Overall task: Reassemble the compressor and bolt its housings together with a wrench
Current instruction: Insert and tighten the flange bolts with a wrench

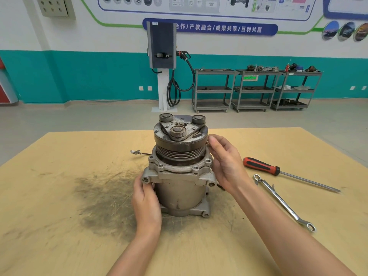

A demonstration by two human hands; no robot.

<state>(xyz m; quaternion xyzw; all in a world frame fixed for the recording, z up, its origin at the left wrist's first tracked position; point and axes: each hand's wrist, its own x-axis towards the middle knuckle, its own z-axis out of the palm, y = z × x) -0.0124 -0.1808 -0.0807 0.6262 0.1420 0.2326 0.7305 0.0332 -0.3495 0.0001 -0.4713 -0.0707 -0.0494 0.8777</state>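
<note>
The compressor (180, 172) stands upright on the wooden table (59, 196), its dark pulley and clutch plate (180, 132) on top and the grey housing below. My left hand (146, 202) grips the lower housing on its left side, just under a mounting ear. My right hand (227, 162) rests against the right side, fingers curled toward the pulley and front flange; what the fingertips hold is hidden. A double-ended ring wrench (282, 202) lies on the table to the right, apart from both hands.
A red-and-black screwdriver (278, 171) lies right of the compressor, beyond the wrench. A small connector on a wire (136, 152) sticks out to the left behind the housing. A dark grease stain (103, 196) covers the table at left. Carts and a charging post stand far behind.
</note>
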